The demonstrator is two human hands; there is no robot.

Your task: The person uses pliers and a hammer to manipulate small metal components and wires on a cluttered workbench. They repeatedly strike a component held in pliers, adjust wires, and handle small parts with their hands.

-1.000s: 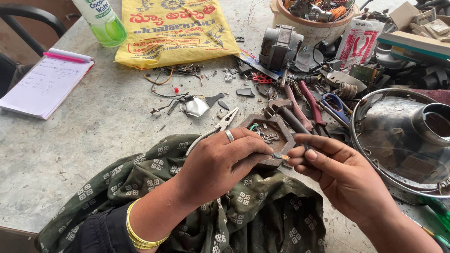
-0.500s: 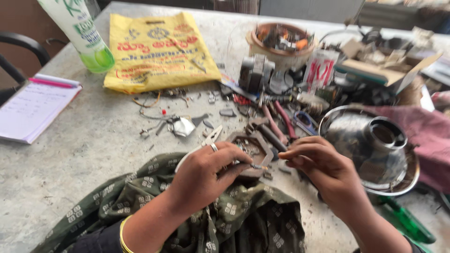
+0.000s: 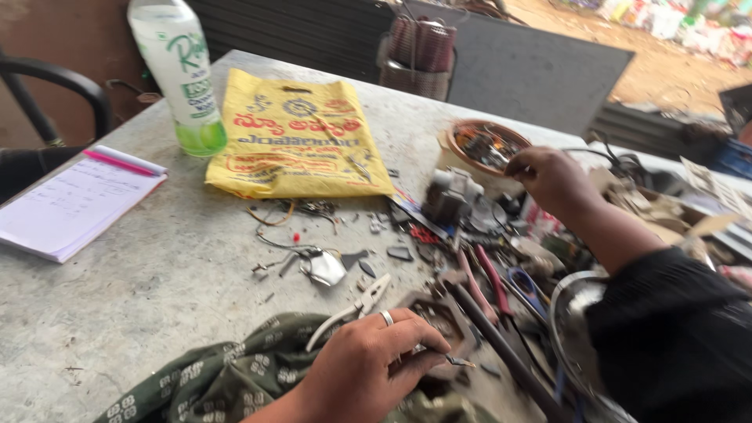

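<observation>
A small dark metal part sits pinched between the thumb and fingertips of the left hand, low in the view, just above a green patterned cloth and beside a brown, roughly hexagonal metal housing. The left hand wears a silver ring. White-handled pliers lie just behind its knuckles. The right hand reaches well away to a round brown bowl of small scrap parts, fingers curled at its rim; whether they pinch anything I cannot tell. Red-handled pliers lie between the hands. Farther out on the grey stone table rest a yellow plastic bag, a green-tinted plastic bottle and a white notepad.
</observation>
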